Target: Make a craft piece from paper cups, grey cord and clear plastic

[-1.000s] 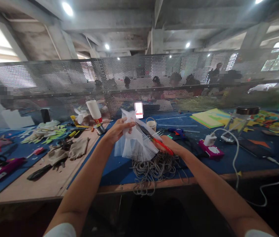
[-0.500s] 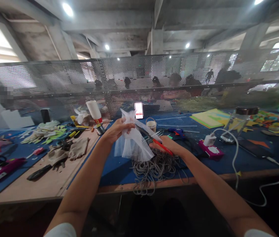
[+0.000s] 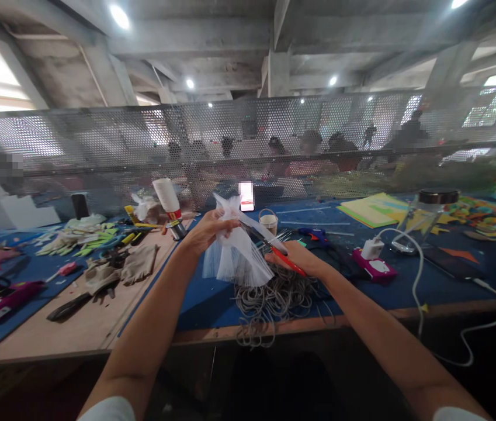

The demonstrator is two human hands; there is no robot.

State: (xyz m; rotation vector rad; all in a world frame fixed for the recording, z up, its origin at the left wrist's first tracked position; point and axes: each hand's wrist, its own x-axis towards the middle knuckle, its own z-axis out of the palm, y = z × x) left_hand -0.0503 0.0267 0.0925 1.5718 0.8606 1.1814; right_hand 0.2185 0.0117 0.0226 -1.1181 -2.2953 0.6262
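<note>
left hand (image 3: 210,229) pinches the gathered mesh (image 3: 248,263), held mid-scene over the blue mat (image 3: 201,310) — right hand (image 3: 298,257) is curled round the red scissors (image 3: 283,256), blades against the mesh. cord (image 3: 274,298) lies near — cups (image 3: 166,194) far left, jar (image 3: 427,219) far right.

The right hand (image 3: 302,255) partly hides the red-handled scissors (image 3: 290,261).

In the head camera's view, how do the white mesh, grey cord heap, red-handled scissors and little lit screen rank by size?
Largest to smallest:
1. White mesh and grey cord heap: too alike to rank
2. Red-handled scissors, by length
3. Lit screen
</note>
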